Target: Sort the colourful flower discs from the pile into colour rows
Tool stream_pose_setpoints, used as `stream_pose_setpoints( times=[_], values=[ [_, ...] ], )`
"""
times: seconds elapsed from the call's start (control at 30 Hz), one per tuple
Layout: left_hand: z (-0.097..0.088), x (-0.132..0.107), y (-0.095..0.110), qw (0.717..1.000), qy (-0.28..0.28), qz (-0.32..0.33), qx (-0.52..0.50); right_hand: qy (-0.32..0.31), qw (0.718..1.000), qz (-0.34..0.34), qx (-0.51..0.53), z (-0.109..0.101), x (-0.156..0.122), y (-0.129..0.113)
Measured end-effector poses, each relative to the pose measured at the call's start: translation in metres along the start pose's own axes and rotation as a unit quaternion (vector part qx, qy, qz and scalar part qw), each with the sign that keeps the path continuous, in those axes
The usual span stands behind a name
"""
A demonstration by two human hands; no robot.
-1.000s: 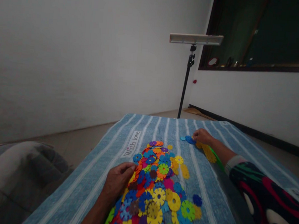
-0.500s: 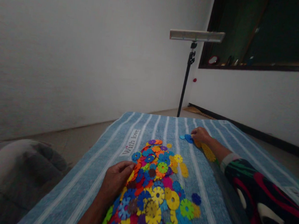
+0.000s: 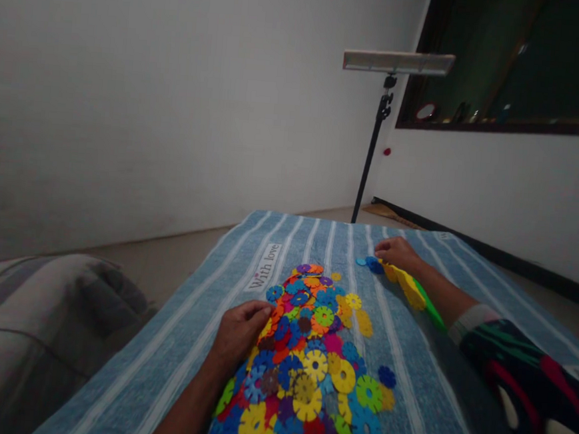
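A heap of colourful notched plastic discs (image 3: 315, 365) lies on the striped blue cloth (image 3: 202, 304). My left hand (image 3: 240, 330) rests at the heap's left edge, thumb and fingers pressed together; whatever they pinch is hidden. Farther off to the right, my right hand (image 3: 399, 252) is closed in a pinch at the far end of a row of discs. Blue discs (image 3: 373, 265) lie at its fingertips, and yellow discs (image 3: 409, 286) run back under the wrist. Green discs (image 3: 430, 306) follow, partly covered by the forearm. What the right fingertips grip is too small to tell.
Single discs, such as a dark blue one (image 3: 386, 376), lie right of the heap. A "With love" label (image 3: 264, 266) is printed on the cloth. Beyond the far edge stands a black pole (image 3: 369, 156) with a lamp panel (image 3: 399, 62). Grey fabric (image 3: 60, 333) bulges at left.
The view has shifted, so everything sits a little farther right. My right hand has drawn slightly off the blue discs, and more yellow and green of the row shows. The left hand stays by the heap.
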State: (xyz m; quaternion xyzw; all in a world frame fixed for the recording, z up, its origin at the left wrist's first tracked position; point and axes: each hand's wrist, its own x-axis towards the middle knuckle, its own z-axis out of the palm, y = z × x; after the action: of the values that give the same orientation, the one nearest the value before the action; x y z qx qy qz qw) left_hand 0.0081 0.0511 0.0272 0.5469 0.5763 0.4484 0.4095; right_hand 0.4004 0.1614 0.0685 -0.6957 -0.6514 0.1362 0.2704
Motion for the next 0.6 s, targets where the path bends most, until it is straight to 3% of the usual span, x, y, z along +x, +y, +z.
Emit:
stream_pose_setpoints(
  times=[0.17,0.3,0.43,0.6],
  values=[
    [0.002,0.0,-0.006,1.0,0.001,0.008,-0.012,-0.076,0.99,-0.085,0.086,0.018,-0.017,-0.044],
    [0.003,0.002,-0.016,0.999,-0.005,0.024,-0.022,-0.148,0.974,-0.152,0.084,0.038,-0.033,-0.081],
    [0.002,0.005,-0.023,0.999,-0.013,0.029,-0.027,-0.226,0.945,-0.236,0.004,0.053,-0.052,-0.113],
    [0.002,0.005,-0.021,0.999,-0.013,0.024,-0.026,-0.213,0.901,-0.345,-0.155,0.064,-0.075,-0.143]
  ],
)
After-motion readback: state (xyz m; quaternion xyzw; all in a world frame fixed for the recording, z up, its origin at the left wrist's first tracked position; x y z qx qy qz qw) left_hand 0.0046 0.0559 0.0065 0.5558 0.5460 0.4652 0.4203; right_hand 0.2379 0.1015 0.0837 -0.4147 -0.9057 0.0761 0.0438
